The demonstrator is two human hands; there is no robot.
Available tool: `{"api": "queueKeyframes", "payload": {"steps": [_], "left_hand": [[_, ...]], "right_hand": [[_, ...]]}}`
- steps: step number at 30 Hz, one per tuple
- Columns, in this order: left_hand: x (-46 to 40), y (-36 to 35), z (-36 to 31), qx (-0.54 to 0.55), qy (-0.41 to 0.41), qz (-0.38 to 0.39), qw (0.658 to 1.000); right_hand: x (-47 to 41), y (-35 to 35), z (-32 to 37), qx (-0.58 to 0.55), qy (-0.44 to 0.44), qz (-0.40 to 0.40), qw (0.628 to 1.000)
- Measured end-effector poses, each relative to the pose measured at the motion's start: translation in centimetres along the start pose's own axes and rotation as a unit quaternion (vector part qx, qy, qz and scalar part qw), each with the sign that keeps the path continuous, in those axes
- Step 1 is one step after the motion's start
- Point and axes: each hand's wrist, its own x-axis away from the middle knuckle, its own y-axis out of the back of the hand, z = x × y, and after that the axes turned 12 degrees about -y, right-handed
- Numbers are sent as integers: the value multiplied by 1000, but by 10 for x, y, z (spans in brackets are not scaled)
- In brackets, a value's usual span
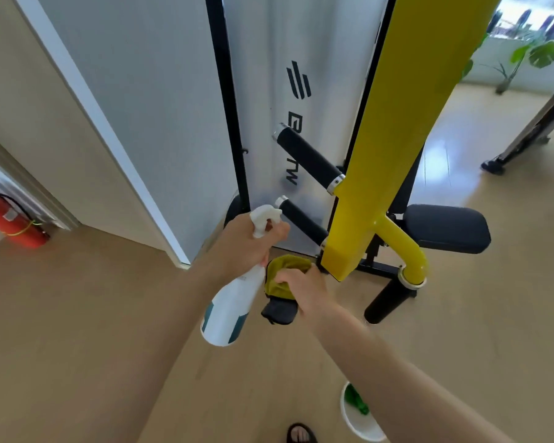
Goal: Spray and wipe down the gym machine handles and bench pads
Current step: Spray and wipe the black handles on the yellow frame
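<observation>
The left hand grips a light white plastic spray bottle by its neck. The right hand bunches a soft olive cloth, limp enough to wrap the near black foam handle.

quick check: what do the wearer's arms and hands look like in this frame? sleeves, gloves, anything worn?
Both forearms are bare as far as the frame shows: no sleeves in view. The left hand and right hand wear no gloves, and no watch, bands or rings are visible. No markings.

Wooden floor bears machine base, bucket, perhaps.
</observation>
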Motion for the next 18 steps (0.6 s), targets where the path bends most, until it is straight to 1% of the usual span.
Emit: {"api": "queueKeyframes", "payload": {"steps": [4,8,14,18], "left_hand": [[-10,-9,3,-23,-3,37,999],[-26,-4,13,-7,-18,84,996],[-50,5,27,-23,-47,171,984],[-59,15,30,-49,-94,228,968]], "right_hand": [[0,0,-2,15,9,-6,1000],[-5,-8,-6,37,13,-38,999],[-10,-36,9,-20,2,-111,994],[-7,-55,25,-55,4,-148,987]]}}
